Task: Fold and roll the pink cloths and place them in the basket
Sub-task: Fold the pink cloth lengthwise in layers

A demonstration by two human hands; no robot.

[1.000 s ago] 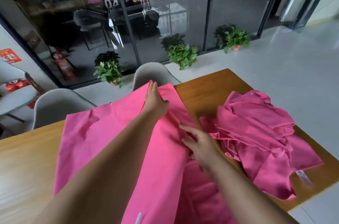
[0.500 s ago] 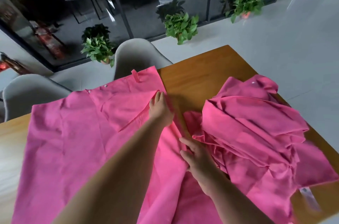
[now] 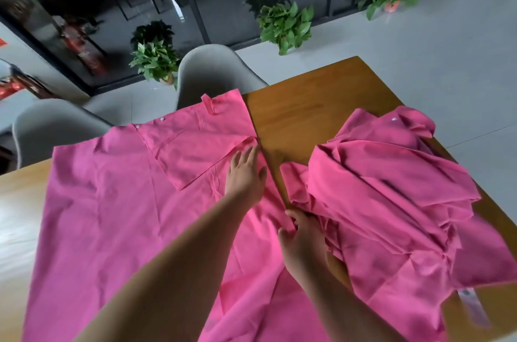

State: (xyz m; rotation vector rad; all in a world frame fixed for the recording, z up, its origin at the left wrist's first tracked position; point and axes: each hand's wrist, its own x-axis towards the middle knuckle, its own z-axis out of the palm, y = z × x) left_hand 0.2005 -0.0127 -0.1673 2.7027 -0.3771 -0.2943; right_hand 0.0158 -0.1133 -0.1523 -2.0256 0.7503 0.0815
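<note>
Cloth (image 3: 112,215) in pink is spread flat over the left and middle part of the table (image 3: 307,106), with its near portion running out of view at the table's near edge. A flap (image 3: 195,151) of this cloth is folded back over its far right corner, toward the far edge of the table, and a short loop (image 3: 208,103) is sewn at that far hem. Two small snaps are seen along the same hem. The left hand (image 3: 246,173) is laid palm down on the cloth near the middle of the table, fingers straight and slightly spread, with the fingertips touching the flap's corner; nothing is gripped by it. The right hand (image 3: 303,241) is placed nearer the table's near edge, and its fingers are curled onto the right border of the cloth, which is pinched and slightly bunched there. A heap (image 3: 391,201) of further pink cloths is piled loosely on the right part of the table, touching the spread cloth beside the right hand, and a pale label (image 3: 472,305) is exposed at its near end. Bare wood is left between the flap and the heap. Two grey chairs (image 3: 212,70) are set against the far edge of the table, and three potted plants (image 3: 285,25) stand on the floor beyond it.
</note>
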